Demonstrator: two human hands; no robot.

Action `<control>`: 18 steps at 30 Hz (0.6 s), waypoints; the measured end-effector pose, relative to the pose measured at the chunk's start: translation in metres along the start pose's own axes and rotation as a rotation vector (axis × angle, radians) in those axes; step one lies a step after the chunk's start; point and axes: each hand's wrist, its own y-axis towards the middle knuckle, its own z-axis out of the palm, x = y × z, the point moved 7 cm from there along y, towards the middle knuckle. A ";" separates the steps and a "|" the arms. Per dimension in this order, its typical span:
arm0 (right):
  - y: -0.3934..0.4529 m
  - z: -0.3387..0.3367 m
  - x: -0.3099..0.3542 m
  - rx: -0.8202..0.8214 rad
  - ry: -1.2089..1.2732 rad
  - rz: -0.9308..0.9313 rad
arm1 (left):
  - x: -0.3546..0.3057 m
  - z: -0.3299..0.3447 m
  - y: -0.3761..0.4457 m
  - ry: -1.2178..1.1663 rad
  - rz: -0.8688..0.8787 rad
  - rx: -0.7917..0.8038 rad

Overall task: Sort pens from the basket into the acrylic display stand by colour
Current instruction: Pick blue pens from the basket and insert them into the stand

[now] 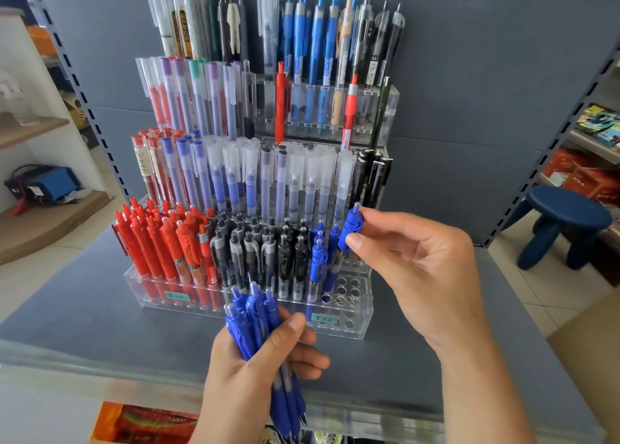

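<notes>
The right hand [412, 259] is pinching a blue pen [350, 230] by its top, fingers narrow, over the stand [364, 309]. Empty holes [345, 292] are showing just below. The left hand [258, 369] is gripping a blue bundle [253, 322] near the desk [84, 309] edge.

Clear glossy acrylic display stand [364, 312] — smooth blue plastic pens [255, 322] — on a matt grey, perhaps metal, shelf [100, 326].
</notes>
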 end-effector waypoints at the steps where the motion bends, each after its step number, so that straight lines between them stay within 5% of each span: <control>1: 0.000 0.001 0.000 0.005 -0.004 0.000 | 0.000 0.000 0.000 -0.007 -0.003 -0.004; 18: 0.000 0.007 -0.004 0.076 -0.133 0.020 | -0.001 0.002 0.000 0.008 -0.008 0.012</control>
